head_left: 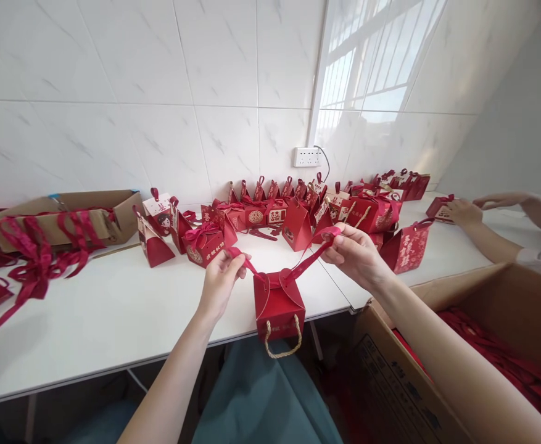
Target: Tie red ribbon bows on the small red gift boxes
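Observation:
A red gift box (280,302) stands at the table's front edge before me, its rounded top flaps folded inward. A gold rope handle (283,354) hangs from its near side. Red ribbon (305,264) passes through the top of the box, one end running to each hand. My left hand (224,271) pinches the ribbon's left end, left of the box. Higher up on the right, my right hand (354,251) pinches the other end, which loops by the fingertips. Both ends are stretched up and outward, and no knot shows.
Several red boxes (298,225) crowd the white table (168,308) toward the tiled wall. At left, ribbons hang over an open carton (126,213). A large carton (390,376) with red items stands below right. Another person's hands (467,211) touch a box at far right.

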Action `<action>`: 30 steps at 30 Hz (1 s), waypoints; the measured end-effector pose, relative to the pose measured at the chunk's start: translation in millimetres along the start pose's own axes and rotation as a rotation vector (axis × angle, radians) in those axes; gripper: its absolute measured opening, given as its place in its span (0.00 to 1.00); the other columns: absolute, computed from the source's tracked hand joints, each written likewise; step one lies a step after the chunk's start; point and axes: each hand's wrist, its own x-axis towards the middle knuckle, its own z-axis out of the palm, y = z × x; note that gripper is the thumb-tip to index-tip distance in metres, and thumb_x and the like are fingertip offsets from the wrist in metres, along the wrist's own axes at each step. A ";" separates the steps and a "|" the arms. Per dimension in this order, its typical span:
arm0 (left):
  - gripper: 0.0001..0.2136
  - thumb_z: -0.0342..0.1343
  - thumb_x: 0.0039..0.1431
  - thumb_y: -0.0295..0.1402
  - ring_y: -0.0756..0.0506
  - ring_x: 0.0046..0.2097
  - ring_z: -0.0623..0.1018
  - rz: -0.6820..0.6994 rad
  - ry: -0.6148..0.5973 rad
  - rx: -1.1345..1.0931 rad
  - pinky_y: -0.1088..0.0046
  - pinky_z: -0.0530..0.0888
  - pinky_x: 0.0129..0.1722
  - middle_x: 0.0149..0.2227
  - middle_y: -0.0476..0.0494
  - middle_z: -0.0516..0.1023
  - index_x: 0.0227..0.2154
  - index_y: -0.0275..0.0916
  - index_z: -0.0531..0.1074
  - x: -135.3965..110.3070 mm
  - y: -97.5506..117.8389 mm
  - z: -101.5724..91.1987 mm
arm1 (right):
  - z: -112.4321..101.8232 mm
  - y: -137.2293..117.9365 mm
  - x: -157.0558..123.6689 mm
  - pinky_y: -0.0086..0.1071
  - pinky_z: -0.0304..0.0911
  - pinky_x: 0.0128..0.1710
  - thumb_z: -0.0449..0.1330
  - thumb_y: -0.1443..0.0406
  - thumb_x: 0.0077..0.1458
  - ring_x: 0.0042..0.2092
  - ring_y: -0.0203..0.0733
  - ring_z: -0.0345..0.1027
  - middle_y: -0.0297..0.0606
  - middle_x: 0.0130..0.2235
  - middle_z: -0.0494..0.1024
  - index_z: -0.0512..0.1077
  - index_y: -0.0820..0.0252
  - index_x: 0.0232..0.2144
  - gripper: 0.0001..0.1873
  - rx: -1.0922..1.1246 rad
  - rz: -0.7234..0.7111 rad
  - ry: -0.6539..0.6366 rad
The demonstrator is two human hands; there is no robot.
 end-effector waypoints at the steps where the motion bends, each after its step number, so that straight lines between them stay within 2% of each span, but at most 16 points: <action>1: 0.08 0.59 0.47 0.35 0.54 0.25 0.67 -0.003 0.011 -0.039 0.75 0.68 0.28 0.32 0.46 0.75 0.28 0.36 0.69 -0.5 2.2 -0.6 | -0.1 -0.1 0.6 0.30 0.52 0.22 0.67 0.58 0.43 0.20 0.30 0.49 0.29 0.22 0.67 0.69 0.56 0.25 0.12 -0.007 -0.009 0.020; 4: 0.07 0.59 0.46 0.34 0.53 0.26 0.68 0.000 0.020 -0.092 0.74 0.67 0.28 0.34 0.44 0.77 0.25 0.36 0.69 -2.1 6.4 -2.0 | 1.2 -0.7 2.1 0.29 0.56 0.23 0.68 0.60 0.41 0.21 0.28 0.52 0.30 0.26 0.69 0.69 0.57 0.24 0.11 0.008 -0.052 0.069; 9: 0.07 0.60 0.45 0.31 0.55 0.23 0.65 0.023 0.053 -0.135 0.77 0.63 0.24 0.25 0.50 0.72 0.22 0.36 0.68 -3.3 9.4 -3.3 | 4.0 -2.1 1.2 0.28 0.60 0.25 0.68 0.62 0.42 0.23 0.29 0.56 0.29 0.26 0.68 0.71 0.57 0.25 0.10 0.030 -0.092 0.048; 12: 0.07 0.61 0.45 0.33 0.54 0.24 0.66 0.065 0.088 -0.090 0.77 0.65 0.25 0.22 0.53 0.68 0.22 0.37 0.69 -2.8 9.5 -7.0 | 6.0 -3.2 -0.2 0.28 0.61 0.27 0.68 0.62 0.43 0.24 0.29 0.58 0.29 0.25 0.69 0.73 0.56 0.26 0.08 0.031 -0.098 0.011; 16: 0.09 0.63 0.44 0.34 0.52 0.30 0.71 0.120 0.078 0.026 0.75 0.69 0.32 0.29 0.49 0.73 0.28 0.36 0.73 -1.1 5.9 -14.0 | 8.1 -4.0 1.9 0.29 0.62 0.27 0.69 0.60 0.41 0.25 0.31 0.59 0.30 0.25 0.69 0.74 0.55 0.26 0.10 0.021 -0.114 0.031; 19: 0.12 0.64 0.43 0.34 0.49 0.36 0.74 0.171 0.116 0.055 0.74 0.71 0.38 0.33 0.46 0.75 0.31 0.36 0.73 1.7 3.5 -15.3 | 9.6 -6.1 7.5 0.31 0.64 0.29 0.70 0.59 0.39 0.28 0.34 0.62 0.31 0.27 0.70 0.73 0.54 0.25 0.11 0.012 -0.119 0.052; 22: 0.13 0.65 0.42 0.34 0.49 0.36 0.74 0.196 0.162 -0.018 0.75 0.72 0.35 0.33 0.47 0.75 0.31 0.35 0.72 6.2 6.0 -11.7 | 14.5 -11.0 15.1 0.30 0.64 0.31 0.69 0.60 0.41 0.31 0.35 0.64 0.32 0.28 0.71 0.72 0.55 0.25 0.10 0.034 -0.152 0.030; 25: 0.13 0.66 0.40 0.33 0.51 0.33 0.74 0.195 0.170 -0.148 0.77 0.72 0.31 0.30 0.48 0.73 0.29 0.35 0.71 10.1 13.7 -6.7 | 23.5 -16.2 22.3 0.29 0.64 0.31 0.68 0.62 0.42 0.29 0.33 0.63 0.30 0.27 0.69 0.72 0.55 0.25 0.09 0.032 -0.189 0.035; 30: 0.13 0.66 0.40 0.32 0.53 0.32 0.73 0.143 0.156 -0.332 0.76 0.73 0.34 0.29 0.50 0.73 0.30 0.37 0.72 8.9 27.4 -4.9 | 36.9 -14.9 26.4 0.28 0.63 0.31 0.67 0.60 0.46 0.30 0.32 0.63 0.31 0.28 0.70 0.72 0.56 0.26 0.08 -0.034 -0.204 0.036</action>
